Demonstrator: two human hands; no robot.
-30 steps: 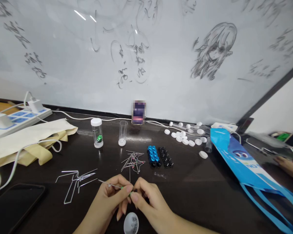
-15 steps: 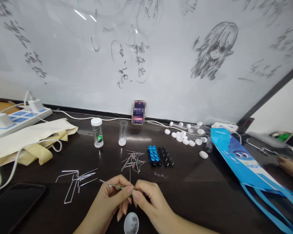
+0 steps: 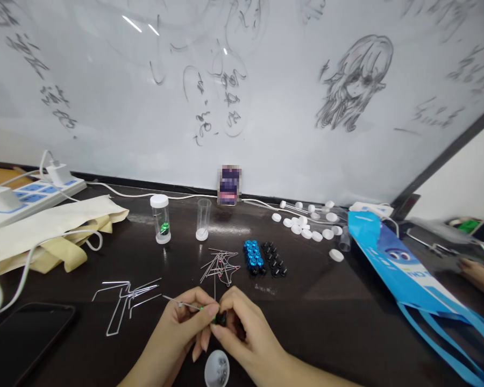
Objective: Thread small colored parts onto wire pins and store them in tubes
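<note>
From the small green-and-black part [image 3: 221, 319], a white-capped clear tube [image 3: 160, 216] stands at 11 o'clock with a green piece [image 3: 164, 228] inside; an open-topped clear tube [image 3: 204, 215] stands near 12. At 6, a white cup [image 3: 212, 361] holds small metallic bits [image 3: 222, 368]. The left hand [image 3: 185, 322] pinches the part's green side above the surface [image 3: 326, 328]; the right hand [image 3: 250, 328] grips its glossy black end. A thin metal rod [image 3: 191, 306] juts toward 10.
</note>
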